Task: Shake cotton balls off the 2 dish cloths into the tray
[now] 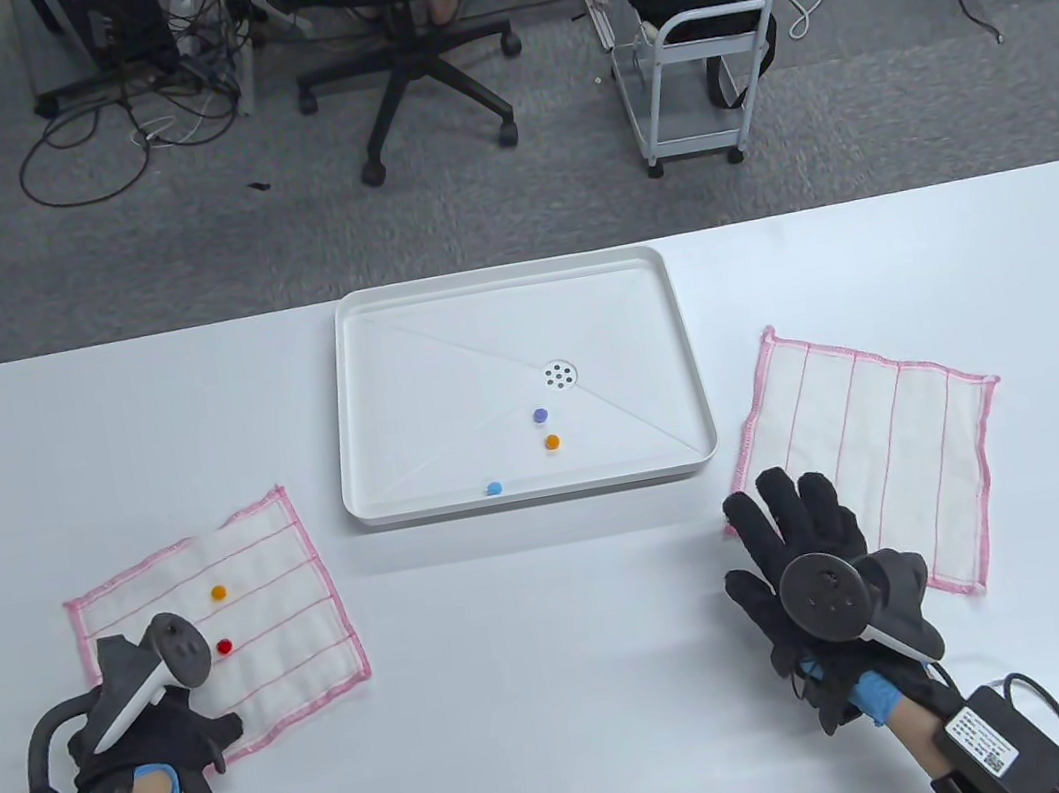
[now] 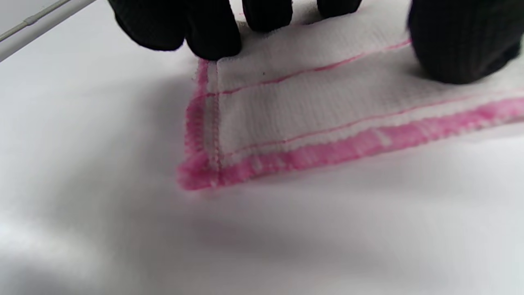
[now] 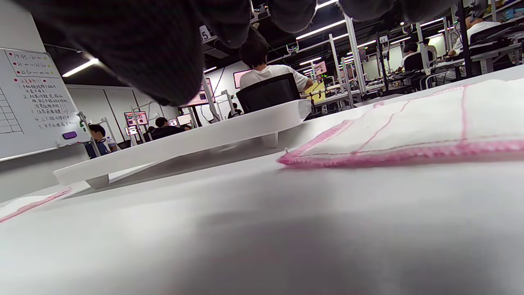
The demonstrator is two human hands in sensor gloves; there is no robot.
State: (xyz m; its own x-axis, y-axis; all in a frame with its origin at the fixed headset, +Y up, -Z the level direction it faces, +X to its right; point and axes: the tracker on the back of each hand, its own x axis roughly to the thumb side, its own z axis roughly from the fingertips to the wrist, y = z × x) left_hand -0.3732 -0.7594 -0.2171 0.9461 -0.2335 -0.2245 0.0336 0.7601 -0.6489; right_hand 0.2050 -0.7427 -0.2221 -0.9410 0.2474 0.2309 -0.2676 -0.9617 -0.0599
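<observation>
The left dish cloth, white with pink stitching, lies flat with an orange cotton ball and a red one on it. My left hand sits on its near-left corner. In the left wrist view the fingertips touch the cloth at its edge and the thumb rests on top. The right dish cloth lies flat with no balls on it. My right hand lies spread on the table beside its left edge. The white tray holds a purple ball, an orange ball and a blue ball.
The tray stands mid-table between the two cloths, with a drain in its floor. Beyond the table's far edge are an office chair, a white cart and floor cables. In the right wrist view the tray stands raised on short feet.
</observation>
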